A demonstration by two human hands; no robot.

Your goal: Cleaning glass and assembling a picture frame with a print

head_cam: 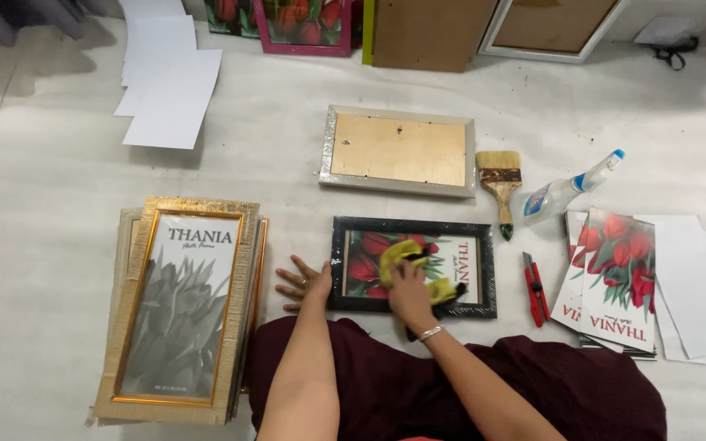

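A black picture frame (485, 269) with a red tulip print lies on the floor in front of me. My right hand (409, 291) presses a yellow cloth (398, 253) onto its glass; a silver bracelet sits on that wrist. My left hand (304, 282) rests flat on the floor, fingers spread, against the frame's left edge.
A stack of gold frames (177, 306) lies at left. A silver frame (399, 151) lies face down beyond. A paintbrush (499, 184), spray bottle (569, 189), red utility knife (535, 287) and tulip prints (614, 278) lie at right. White sheets (169, 90) sit far left.
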